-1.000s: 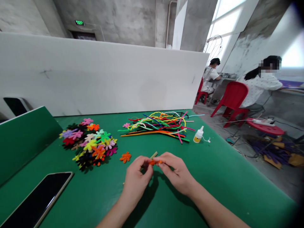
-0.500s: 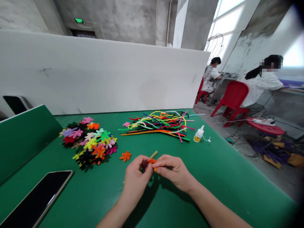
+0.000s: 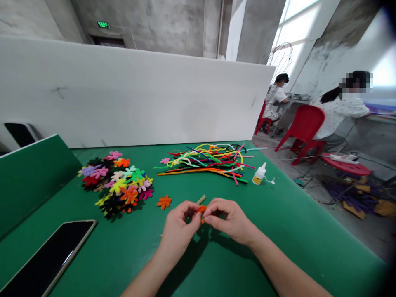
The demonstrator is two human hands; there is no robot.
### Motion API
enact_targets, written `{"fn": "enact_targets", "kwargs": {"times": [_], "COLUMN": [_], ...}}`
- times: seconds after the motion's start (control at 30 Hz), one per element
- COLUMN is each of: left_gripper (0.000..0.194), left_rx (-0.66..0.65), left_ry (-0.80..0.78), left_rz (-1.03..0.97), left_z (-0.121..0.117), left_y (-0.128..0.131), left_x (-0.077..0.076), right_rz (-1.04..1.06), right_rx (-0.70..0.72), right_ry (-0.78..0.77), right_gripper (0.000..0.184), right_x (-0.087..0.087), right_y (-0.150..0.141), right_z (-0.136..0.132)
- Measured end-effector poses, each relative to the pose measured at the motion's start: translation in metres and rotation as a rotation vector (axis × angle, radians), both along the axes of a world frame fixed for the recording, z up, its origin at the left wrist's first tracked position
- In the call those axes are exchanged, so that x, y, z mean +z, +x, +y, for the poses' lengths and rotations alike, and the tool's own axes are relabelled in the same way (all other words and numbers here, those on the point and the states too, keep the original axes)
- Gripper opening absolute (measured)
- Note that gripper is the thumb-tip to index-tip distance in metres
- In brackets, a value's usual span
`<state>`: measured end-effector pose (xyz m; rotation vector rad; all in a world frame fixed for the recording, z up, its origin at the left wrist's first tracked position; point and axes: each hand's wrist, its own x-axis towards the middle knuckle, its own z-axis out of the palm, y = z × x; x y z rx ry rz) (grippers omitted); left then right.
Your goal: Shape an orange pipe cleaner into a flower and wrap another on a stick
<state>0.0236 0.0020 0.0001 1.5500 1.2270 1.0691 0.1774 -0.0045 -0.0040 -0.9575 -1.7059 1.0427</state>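
Between my two hands is a small orange pipe cleaner [image 3: 201, 209], bent up and partly hidden by my fingers. My left hand [image 3: 181, 225] pinches it from the left. The fingertips of my right hand [image 3: 230, 220] close on its right side. A thin pale green stick [image 3: 201, 200] shows just behind my fingers; whether it lies on the table or is held I cannot tell. Left of my hands an orange fuzzy flower [image 3: 163, 202] lies flat. Farther left is a pile of many-coloured fuzzy flowers [image 3: 119, 186].
Loose coloured pipe cleaners [image 3: 207, 161] lie at the back of the green table [image 3: 130, 255], beside a small glue bottle [image 3: 259, 175] with its cap off. A phone [image 3: 49, 260] rests at the front left. A white partition [image 3: 139, 99] stands behind; two people sit at the right.
My right fingertips have drawn slightly away and up, so more of the orange pipe cleaner shows between my hands. The things on the table have stayed put.
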Motion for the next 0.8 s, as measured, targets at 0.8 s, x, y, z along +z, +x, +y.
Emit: {"fn": "enact_targets", "kwargs": {"times": [0.8], "left_gripper": [0.010], "left_rx": [-0.104], "left_ry": [-0.016], "left_rz": [-0.059], "left_z": [0.0009], "left_y": [-0.0010], "left_x": [0.0005], "right_rz": [-0.142], "right_rx": [-0.137], "right_ry": [0.080], "right_gripper": [0.007], "right_x": [-0.0002], "right_y": [0.0029], "right_z": [0.0019]}}
